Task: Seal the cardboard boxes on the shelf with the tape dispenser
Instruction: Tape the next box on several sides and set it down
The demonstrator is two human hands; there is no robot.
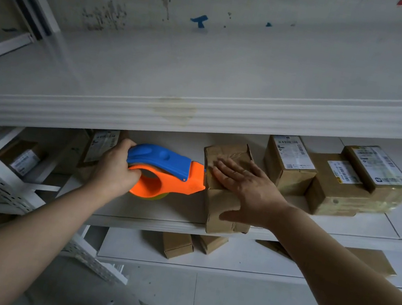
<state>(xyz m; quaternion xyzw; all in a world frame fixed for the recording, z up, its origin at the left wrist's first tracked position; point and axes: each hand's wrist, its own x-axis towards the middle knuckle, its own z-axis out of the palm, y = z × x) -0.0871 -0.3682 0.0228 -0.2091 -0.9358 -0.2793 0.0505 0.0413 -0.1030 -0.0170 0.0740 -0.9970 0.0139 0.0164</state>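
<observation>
Pressing our right hand (pixel 244 186), fingers spread flat, on the crumpled box (pixel 223 204) at mid-frame on the shelf (pixel 147 210), left hand (pixel 115 164) curled round the tape dispenser (pixel 165 167) touching its left edge, we judge it mid-seal, with the labelled boxes (pixel 358 189) at right seemingly already taped.

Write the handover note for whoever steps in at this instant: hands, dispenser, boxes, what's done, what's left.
Left hand: grips the tape dispenser, whose nose is against the left edge of the middle box.
Right hand: flat on that box's top, fingers straight, holding it down on the shelf.
Done: the labelled boxes to the right look already taped.
Left: run tape across the middle box; a flap at its back stands up. The half-hidden boxes at the left need checking.
</observation>
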